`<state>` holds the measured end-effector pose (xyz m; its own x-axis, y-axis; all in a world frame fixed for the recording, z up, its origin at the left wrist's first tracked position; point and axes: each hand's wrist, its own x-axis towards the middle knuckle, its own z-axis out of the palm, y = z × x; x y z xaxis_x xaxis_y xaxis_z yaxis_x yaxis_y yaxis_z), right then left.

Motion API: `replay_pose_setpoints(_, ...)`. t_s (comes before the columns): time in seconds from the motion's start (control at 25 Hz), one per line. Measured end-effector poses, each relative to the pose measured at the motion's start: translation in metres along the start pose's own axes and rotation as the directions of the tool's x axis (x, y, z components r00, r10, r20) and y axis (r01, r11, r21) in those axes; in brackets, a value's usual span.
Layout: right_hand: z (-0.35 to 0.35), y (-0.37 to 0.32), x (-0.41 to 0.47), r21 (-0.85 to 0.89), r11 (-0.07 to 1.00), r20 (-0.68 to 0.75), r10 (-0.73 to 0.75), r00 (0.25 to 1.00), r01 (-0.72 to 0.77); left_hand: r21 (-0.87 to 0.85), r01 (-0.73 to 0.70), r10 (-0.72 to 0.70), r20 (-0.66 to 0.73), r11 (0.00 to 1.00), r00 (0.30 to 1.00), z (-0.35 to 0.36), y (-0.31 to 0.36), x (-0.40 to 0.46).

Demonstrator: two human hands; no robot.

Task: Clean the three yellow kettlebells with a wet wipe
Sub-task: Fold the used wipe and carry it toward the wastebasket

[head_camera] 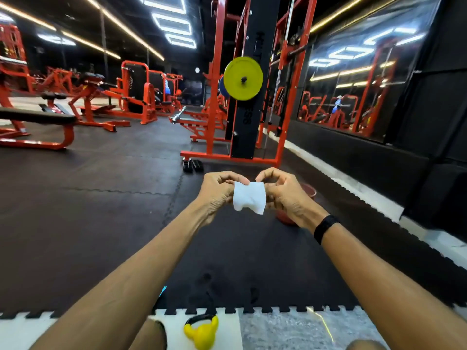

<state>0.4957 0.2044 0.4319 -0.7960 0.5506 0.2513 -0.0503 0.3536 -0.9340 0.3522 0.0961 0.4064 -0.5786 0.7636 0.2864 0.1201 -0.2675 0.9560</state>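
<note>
Spreading the wet wipe [249, 200] between my left hand [219, 192] and right hand [285, 194], fingers pinching its edges; next I'd reach down to the yellow kettlebell [201, 332].

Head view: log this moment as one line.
both hands hold white wet wipe | left hand | right hand | one yellow kettlebell visible, untouched on floor

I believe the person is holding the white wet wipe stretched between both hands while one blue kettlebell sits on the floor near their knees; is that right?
Not quite: the kettlebell is yellow, not blue, as the head view shows. The rest stands: the white wet wipe is held between the left hand and the right hand, and only one kettlebell is in view, on the floor near the knees.
</note>
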Motion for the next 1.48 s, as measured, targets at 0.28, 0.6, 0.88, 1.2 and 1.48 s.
replay_pose_setpoints(0.28, 0.032, 0.129, 0.017, -0.025, 0.992, 0.059, 0.123, 0.991, -0.122, -0.047, 0.323, -0.327, -0.097, 0.945, 0.94, -0.011, -0.121, 0.004)
replay_pose_setpoints(0.6, 0.053, 0.236, 0.03, 0.154, 0.951, -0.028, 0.274, 0.961, -0.267, -0.297, 0.489, -0.515, -0.01, 0.82, 0.857, -0.012, -0.215, 0.026)
replay_pose_setpoints(0.88, 0.051, 0.247, 0.053, 0.268, 0.91, -0.093, 0.35, 0.932, -0.315, -0.206, 0.457, -0.482, -0.086, 0.865, 0.872, -0.016, -0.229, 0.047)
replay_pose_setpoints(1.2, 0.056, 0.247, 0.053, 0.333, 0.821, 0.084, 0.464, 0.882, -0.464, -0.188, 0.378, -0.413, -0.214, 0.907, 0.885, -0.012, -0.234, 0.043)
replay_pose_setpoints(1.48, 0.054, 0.237, 0.053, 0.191, 0.887, 0.0, 0.428, 0.904, -0.42, -0.175, 0.536, -0.535, 0.055, 0.826, 0.843, -0.035, -0.229, 0.036)
